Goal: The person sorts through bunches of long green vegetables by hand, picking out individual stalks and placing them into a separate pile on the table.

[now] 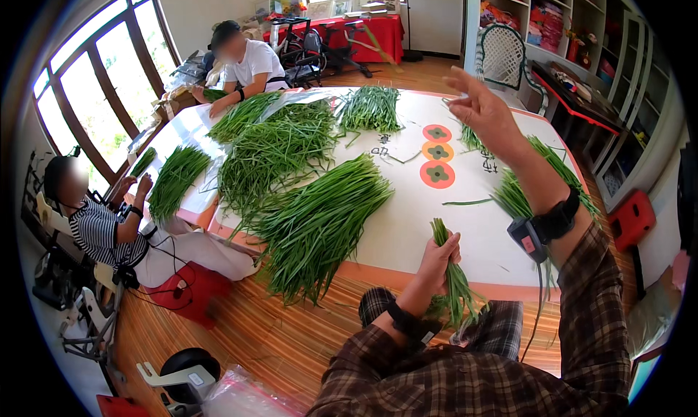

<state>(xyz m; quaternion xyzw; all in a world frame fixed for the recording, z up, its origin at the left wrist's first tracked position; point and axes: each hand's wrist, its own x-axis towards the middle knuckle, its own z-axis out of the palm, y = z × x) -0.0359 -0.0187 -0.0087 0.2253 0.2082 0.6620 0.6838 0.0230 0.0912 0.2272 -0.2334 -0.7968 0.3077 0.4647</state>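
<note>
My left hand (438, 263) is closed around a small bunch of garlic chives (459, 292) at the table's near edge. The pale cut ends stick up above the fist, and the leaves hang over my lap. Raised over the right part of the table, my right hand (487, 115) has its fingers apart and nothing in it. A large heap of chives (323, 217) lies left of my left hand, its leaf tips hanging past the edge. Another pile of chives (515, 197) rests below my right forearm, partly hidden by it.
The white table (407, 235) has an orange border and round fruit pictures. More chives (276, 144) cover its left half. Two people (251, 71) handle chives at the far left and left side. A red stool (631, 219) stands at right, and a plastic bag (251, 395) lies on the floor.
</note>
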